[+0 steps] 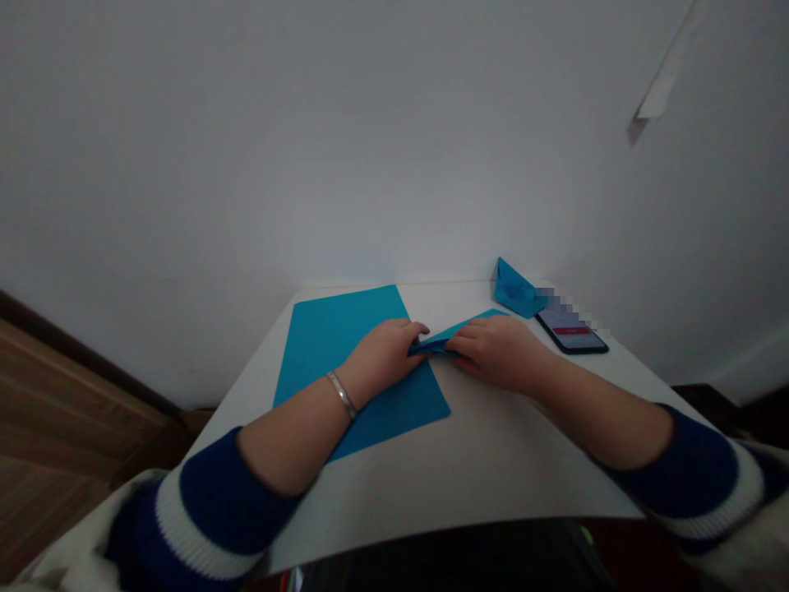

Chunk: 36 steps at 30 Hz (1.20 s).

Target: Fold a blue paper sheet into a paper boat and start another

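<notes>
Between my two hands is a folded piece of blue paper (pixel 436 345), held a little above the table. My left hand (pixel 391 349) pinches its left end between thumb and fingers. The other end is gripped by my right hand (pixel 493 349), whose fingers cover part of the folds. A flat sheet of blue paper (pixel 326 329) lies under my left hand and forearm. At the back right stands a folded blue paper shape (pixel 516 289), resting against a phone.
The phone (pixel 576 331) lies face up at the right, its screen lit. All of this is on a white table (pixel 468 469) that meets a pale wall (pixel 394 164) at the back. A wooden panel (pixel 55 411) is at the far left.
</notes>
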Each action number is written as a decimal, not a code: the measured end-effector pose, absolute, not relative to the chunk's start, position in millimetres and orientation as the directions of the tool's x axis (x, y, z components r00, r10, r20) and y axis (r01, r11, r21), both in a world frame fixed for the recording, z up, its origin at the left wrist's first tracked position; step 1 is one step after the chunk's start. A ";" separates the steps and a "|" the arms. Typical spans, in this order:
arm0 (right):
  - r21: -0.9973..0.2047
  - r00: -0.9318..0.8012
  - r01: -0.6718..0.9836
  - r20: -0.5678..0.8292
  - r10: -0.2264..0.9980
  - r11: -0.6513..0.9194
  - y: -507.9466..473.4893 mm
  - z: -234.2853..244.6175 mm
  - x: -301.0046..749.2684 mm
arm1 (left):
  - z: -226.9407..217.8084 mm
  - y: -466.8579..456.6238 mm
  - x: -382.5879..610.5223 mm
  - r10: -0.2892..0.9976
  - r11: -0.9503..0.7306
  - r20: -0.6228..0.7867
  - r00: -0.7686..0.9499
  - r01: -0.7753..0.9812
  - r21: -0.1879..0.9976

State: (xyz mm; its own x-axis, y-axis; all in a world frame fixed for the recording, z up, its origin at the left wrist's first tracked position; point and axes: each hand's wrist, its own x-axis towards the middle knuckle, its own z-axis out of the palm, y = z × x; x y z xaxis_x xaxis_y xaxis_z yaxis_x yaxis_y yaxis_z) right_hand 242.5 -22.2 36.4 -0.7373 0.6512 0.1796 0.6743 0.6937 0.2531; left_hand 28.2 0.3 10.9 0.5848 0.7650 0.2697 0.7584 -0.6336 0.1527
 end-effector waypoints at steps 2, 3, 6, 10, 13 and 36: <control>0.243 -0.734 0.678 0.175 0.656 0.694 -24.0 33.0 238.8 | 11.3 0.8 29.3 0.748 -0.655 0.272 0.606 0.740 0.152; 0.240 -0.734 0.678 0.181 0.654 0.695 -24.4 31.4 237.7 | 11.9 0.6 30.0 0.738 -0.667 0.268 0.619 0.730 0.152; 0.237 -0.743 0.669 0.204 0.637 0.704 -23.7 27.5 237.5 | 15.1 -1.5 31.8 0.714 -0.697 0.240 0.657 0.701 0.154; 0.238 -0.746 0.666 0.192 0.638 0.707 -20.3 23.1 242.9 | 20.7 -6.0 33.8 0.708 -0.706 0.195 0.679 0.690 0.159; 0.197 -0.721 0.693 0.184 0.668 0.694 -18.8 20.8 247.0 | 23.9 -7.5 34.7 0.713 -0.701 0.153 0.684 0.696 0.158; -0.195 -0.581 0.729 0.329 0.744 0.656 -12.1 7.9 237.4 | 26.7 -2.8 39.2 0.792 -0.606 0.113 0.600 0.750 0.265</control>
